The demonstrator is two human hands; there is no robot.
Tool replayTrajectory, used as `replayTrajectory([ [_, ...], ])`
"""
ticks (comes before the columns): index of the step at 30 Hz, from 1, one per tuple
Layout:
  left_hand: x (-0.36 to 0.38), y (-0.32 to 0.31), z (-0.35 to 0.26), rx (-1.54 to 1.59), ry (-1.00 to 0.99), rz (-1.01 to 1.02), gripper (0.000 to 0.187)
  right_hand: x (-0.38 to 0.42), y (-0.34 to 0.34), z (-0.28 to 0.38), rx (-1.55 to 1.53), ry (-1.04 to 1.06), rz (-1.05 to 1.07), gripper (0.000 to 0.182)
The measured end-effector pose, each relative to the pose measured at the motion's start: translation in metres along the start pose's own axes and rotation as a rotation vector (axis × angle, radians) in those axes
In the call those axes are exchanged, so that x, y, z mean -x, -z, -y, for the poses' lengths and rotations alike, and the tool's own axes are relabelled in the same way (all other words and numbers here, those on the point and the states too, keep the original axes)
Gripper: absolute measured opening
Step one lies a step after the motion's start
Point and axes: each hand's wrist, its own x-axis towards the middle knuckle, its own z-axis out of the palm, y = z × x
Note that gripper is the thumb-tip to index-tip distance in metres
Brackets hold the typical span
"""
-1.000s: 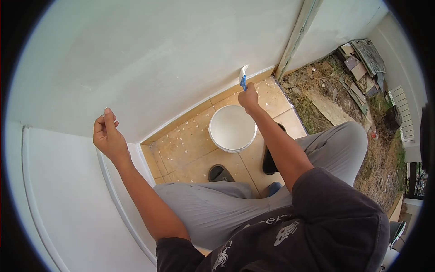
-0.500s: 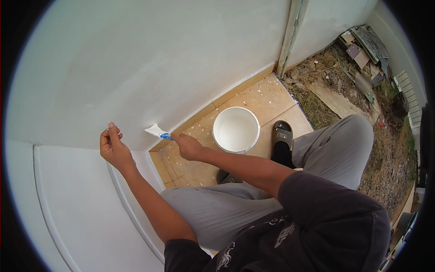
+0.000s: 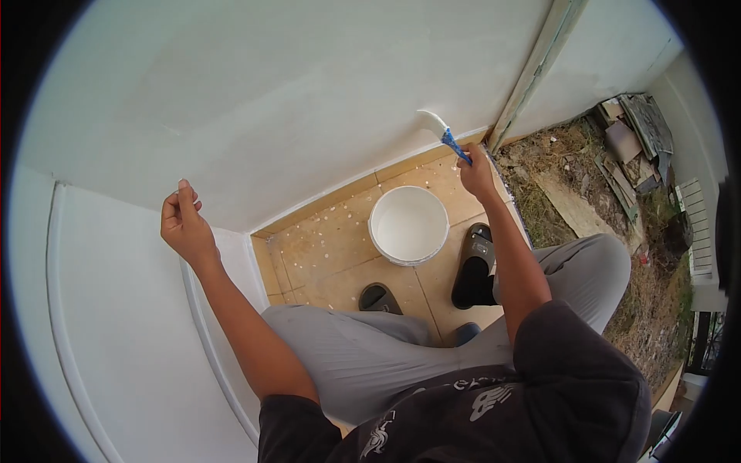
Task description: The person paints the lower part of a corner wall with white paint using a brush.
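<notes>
My right hand point(image 3: 477, 174) is wrapped round the blue handle of a paintbrush point(image 3: 451, 140). White bristles at its far end press against the pale wall point(image 3: 309, 92), bent over to the left, a little above the tiled skirting. Below and left of that hand, a white bucket point(image 3: 409, 225) with white paint inside stands on the tiled floor. My left hand point(image 3: 186, 224) is raised at the left near the wall corner, its fingers curled together; what they hold, if anything, is too small to name.
White drops dot the tan tiles point(image 3: 324, 247). My sandalled feet are beside the bucket. A vertical post point(image 3: 532, 73) stands at the wall's right end. Beyond it lie dry ground point(image 3: 648, 309) and a pile of boards point(image 3: 644, 131). A white panel point(image 3: 123, 293) is at the left.
My right hand has moved right along the wall with the brush, from left of the bucket to beyond its right side. My left hand stays raised and closed. The view has shifted slightly.
</notes>
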Motion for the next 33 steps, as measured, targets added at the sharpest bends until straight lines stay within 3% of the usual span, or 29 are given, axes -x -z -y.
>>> replayTrajectory([
  [4,-0.020,0.028,0.008,0.004,0.038,-0.176,0.027,-0.015,0.028,-0.042,0.106,-0.117,-0.196,0.024],
  [6,-0.027,0.039,0.014,0.020,0.048,-0.281,0.030,-0.021,0.016,-0.058,0.243,-0.143,-0.404,0.028],
  [8,-0.030,0.040,0.015,0.053,0.033,-0.381,0.035,-0.017,0.002,-0.031,0.251,-0.200,-0.403,0.029],
  [10,-0.031,0.037,0.016,0.083,0.007,-0.443,0.038,-0.018,-0.026,-0.022,0.077,-0.153,-0.268,0.024],
  [12,-0.032,0.035,0.022,0.061,-0.006,-0.420,0.040,0.003,-0.063,0.033,-0.008,-0.188,-0.200,0.023],
  [15,-0.031,0.031,0.025,0.068,-0.026,-0.393,0.043,0.036,-0.125,0.064,-0.059,-0.127,-0.166,0.023],
  [19,-0.025,0.023,0.030,0.065,-0.009,-0.333,0.045,0.104,-0.194,0.118,-0.078,-0.039,0.051,0.027],
  [23,-0.020,0.017,0.030,0.046,0.016,-0.263,0.044,0.157,-0.258,0.144,-0.087,0.223,0.215,0.026],
  [27,-0.019,0.021,0.033,0.016,0.000,-0.258,0.043,0.170,-0.284,0.158,-0.150,0.286,0.498,0.024],
  [33,-0.018,0.027,0.026,0.060,0.030,-0.226,0.037,0.136,-0.264,0.152,-0.171,0.333,0.718,0.021],
])
